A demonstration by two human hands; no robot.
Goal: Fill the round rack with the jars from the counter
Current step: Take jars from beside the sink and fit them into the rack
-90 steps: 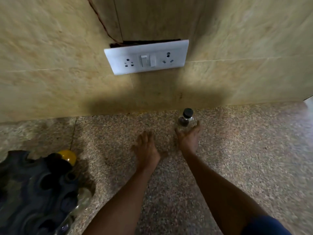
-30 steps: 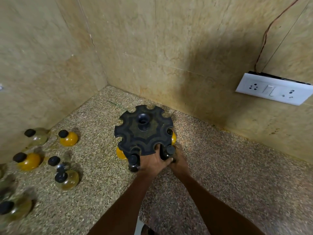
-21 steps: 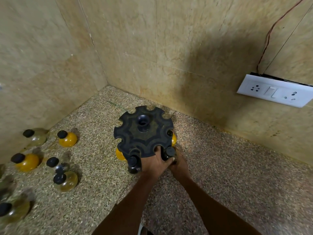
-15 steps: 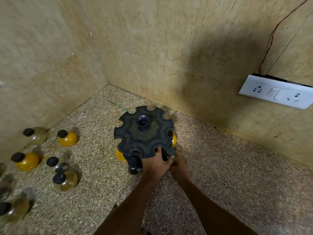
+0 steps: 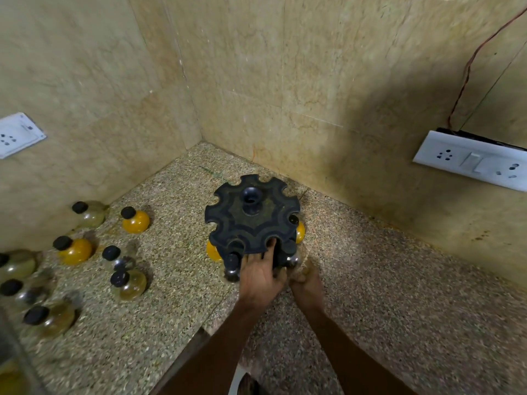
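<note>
While the round rack stands upright in the counter corner with near slots taken, spare jars lie well left of both hands, nearer the left hand spread on its rim; whether the curled right hand grips anything I cannot tell.

Rack matt black, likely plastic; jars glossy; counter speckled stone

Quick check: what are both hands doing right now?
Left hand: fingers straight, resting on the front edge of the round rack; holding nothing.
Right hand: curled round a clear jar at the rack's near edge.
</note>
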